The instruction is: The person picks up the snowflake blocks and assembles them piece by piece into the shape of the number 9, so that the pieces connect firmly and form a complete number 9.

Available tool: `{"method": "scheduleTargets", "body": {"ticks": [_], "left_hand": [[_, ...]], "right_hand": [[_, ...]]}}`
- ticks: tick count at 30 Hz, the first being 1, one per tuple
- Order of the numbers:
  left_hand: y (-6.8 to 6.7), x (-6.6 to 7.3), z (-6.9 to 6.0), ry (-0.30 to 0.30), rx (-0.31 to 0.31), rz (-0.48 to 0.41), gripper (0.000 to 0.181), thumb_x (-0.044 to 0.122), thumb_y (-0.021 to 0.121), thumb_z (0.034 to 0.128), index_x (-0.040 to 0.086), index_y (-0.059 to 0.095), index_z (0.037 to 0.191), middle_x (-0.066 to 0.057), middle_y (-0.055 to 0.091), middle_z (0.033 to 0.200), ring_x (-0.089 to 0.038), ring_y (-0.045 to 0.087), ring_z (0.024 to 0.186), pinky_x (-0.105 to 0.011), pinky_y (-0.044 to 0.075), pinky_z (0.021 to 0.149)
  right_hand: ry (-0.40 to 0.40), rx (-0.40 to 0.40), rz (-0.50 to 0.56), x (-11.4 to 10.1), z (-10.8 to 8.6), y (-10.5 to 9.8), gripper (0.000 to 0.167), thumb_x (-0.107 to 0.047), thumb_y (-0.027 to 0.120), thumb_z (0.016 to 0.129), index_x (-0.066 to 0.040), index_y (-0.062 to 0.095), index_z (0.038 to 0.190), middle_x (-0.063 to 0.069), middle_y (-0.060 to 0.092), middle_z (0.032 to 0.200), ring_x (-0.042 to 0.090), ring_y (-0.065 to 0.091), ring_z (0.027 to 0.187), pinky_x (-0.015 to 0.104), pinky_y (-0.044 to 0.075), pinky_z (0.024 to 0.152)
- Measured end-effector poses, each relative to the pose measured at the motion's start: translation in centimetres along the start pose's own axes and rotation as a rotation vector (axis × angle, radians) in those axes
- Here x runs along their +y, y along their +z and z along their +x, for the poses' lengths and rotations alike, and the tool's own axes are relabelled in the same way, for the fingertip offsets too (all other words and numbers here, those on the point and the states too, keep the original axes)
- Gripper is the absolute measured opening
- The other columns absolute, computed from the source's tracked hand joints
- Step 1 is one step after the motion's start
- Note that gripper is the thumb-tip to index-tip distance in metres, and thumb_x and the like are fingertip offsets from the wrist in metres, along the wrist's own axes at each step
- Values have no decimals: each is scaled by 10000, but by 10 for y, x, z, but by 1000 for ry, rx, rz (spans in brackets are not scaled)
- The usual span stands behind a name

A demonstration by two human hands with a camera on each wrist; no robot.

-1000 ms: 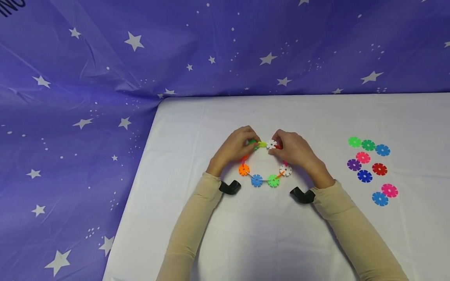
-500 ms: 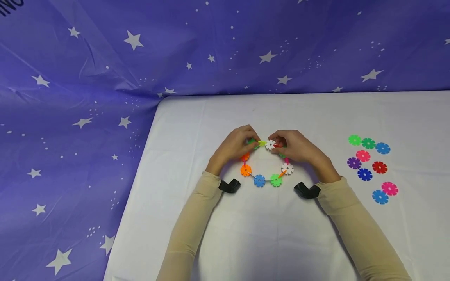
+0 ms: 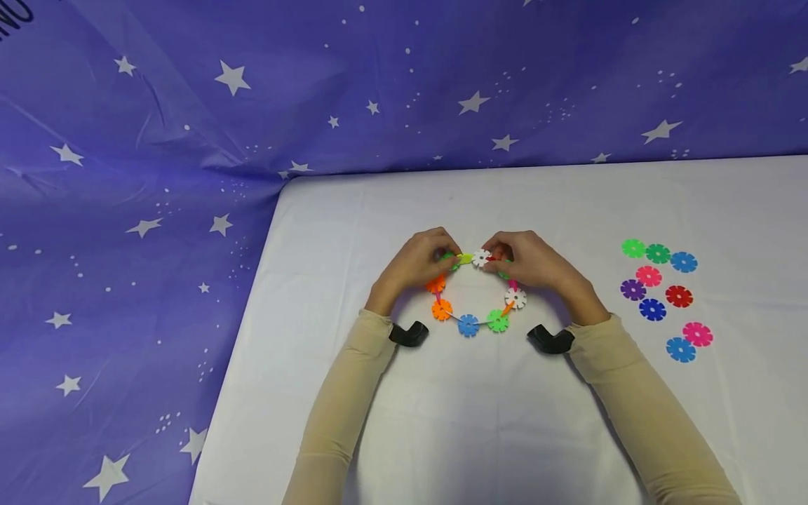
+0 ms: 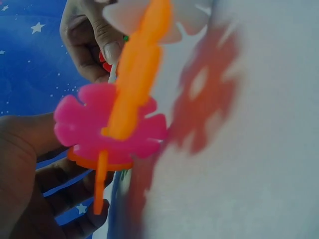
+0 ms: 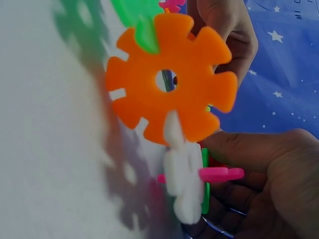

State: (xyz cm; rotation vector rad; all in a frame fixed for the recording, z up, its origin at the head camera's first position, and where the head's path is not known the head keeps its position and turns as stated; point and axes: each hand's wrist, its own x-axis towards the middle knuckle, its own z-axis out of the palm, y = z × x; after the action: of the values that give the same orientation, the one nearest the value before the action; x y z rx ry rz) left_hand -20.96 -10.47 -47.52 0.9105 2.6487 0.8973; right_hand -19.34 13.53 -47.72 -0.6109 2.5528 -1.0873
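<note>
A ring of interlocking notched plastic discs lies in front of both hands in the head view, with an orange disc (image 3: 442, 310), a blue disc (image 3: 468, 325) and a light green disc (image 3: 498, 322) on its near side. At the upper left of the ring, my left hand (image 3: 416, 263) pinches it by a green disc beside a yellow disc (image 3: 465, 259). My right hand (image 3: 530, 259) pinches it at the upper right, by a red disc mostly hidden in the fingers, next to a white disc (image 3: 482, 258). A pink disc (image 4: 84, 119) fills the left wrist view's middle.
Several loose discs lie to the right on the white tablecloth (image 3: 442, 435), among them a red disc (image 3: 679, 297) and a purple disc (image 3: 633, 290). A purple star-patterned cloth (image 3: 379, 84) hangs behind and at the left. Black wrist mounts (image 3: 551, 340) jut inward from the sleeves.
My right hand has shifted its fingers slightly, with the thumb drawn back off the white disc's lower edge. The near side of the ring has moved a little right. My left hand keeps its grip.
</note>
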Motion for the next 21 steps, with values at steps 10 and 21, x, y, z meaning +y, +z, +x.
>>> {"method": "scheduleTargets", "body": {"ticks": [10, 21], "left_hand": [[1, 1, 0, -13, 43, 32, 135, 179, 686, 912, 82, 743, 986, -31, 672, 984, -147, 586, 849, -278, 473, 805], [2, -1, 1, -5, 40, 47, 126, 188, 681, 920, 88, 732, 978, -24, 667, 1010, -145, 577, 876, -286, 471, 839]], "right_hand": [[-10, 14, -30, -3, -1, 1, 311, -175, 751, 870, 2, 662, 1109, 77, 630, 840, 190, 539, 739, 322, 444, 689], [-18, -65, 0, -2, -1, 0, 395, -152, 747, 869, 3, 624, 1211, 95, 638, 937, 203, 559, 844, 356, 466, 770]]}}
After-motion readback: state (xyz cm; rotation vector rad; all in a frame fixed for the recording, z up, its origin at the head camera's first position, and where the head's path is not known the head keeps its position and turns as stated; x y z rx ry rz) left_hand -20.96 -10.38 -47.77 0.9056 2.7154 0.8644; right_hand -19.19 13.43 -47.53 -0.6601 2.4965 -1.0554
